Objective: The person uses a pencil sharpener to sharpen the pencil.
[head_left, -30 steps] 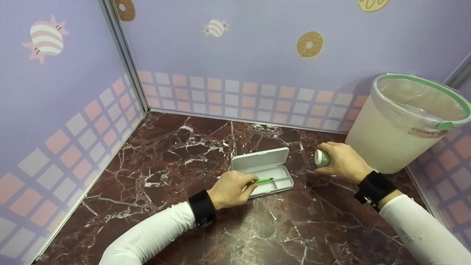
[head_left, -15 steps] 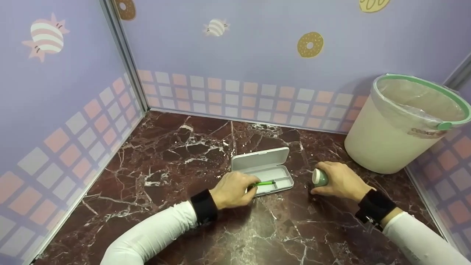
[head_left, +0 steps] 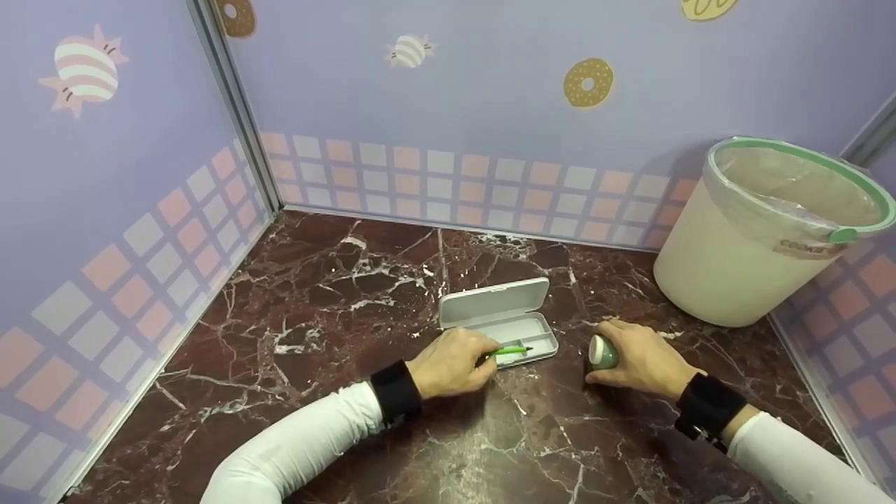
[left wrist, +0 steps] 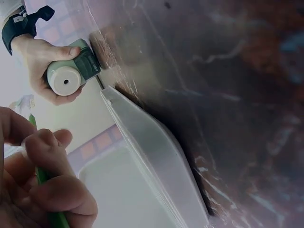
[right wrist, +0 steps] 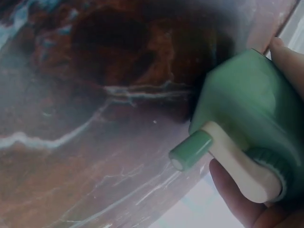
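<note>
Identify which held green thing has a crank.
The sharpener in the right hand; its cream crank ends in a green knob. The slim pencil in the left hand shows none.

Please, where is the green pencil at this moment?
In the head view, the green pencil is slightly right of centre, below the middle, held in the left hand; its dark tip shows against the open pale case.

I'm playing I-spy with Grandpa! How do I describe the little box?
Find the big bin on the right. Going left, past the right hand, the pale case lies on the marbled surface; only it has a raised lid and compartments.
</note>
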A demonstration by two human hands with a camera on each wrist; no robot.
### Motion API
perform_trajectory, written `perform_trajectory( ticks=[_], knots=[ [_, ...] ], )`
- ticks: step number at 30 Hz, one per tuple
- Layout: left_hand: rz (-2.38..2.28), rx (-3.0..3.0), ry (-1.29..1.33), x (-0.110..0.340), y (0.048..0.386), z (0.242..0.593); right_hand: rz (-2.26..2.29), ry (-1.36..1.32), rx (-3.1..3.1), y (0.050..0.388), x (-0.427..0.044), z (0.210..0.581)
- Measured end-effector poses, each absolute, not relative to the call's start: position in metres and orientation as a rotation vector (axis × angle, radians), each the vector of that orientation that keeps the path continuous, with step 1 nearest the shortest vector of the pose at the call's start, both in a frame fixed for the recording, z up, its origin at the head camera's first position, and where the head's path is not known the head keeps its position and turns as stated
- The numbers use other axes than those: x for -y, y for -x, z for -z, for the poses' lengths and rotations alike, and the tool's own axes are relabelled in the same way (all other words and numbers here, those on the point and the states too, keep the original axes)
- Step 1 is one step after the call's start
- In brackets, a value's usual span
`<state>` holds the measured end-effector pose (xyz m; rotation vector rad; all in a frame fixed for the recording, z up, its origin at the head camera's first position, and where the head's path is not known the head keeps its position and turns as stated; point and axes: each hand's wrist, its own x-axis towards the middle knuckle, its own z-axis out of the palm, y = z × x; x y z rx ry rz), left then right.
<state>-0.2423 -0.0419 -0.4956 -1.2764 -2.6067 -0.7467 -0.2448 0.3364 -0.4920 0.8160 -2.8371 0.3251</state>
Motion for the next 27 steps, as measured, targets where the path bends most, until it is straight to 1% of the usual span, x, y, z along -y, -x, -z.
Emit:
perform_trajectory(
  ticks=[7,14,27],
  knots=[
    [0.541,2.608,1.289,0.032,0.241,0.495,-0.305,-0.832,2.821,0.243,-0.338,0.495],
    [0.598,2.697,1.264,0.019,0.245,0.493,-0.3,-0.852,2.781,0.243,-0.338,0.499],
    [0.505,2.674,1.31,-0.012,0.253,0.492,-0.286,-0.862,2.762,0.241,-0.334,0.503]
  ],
)
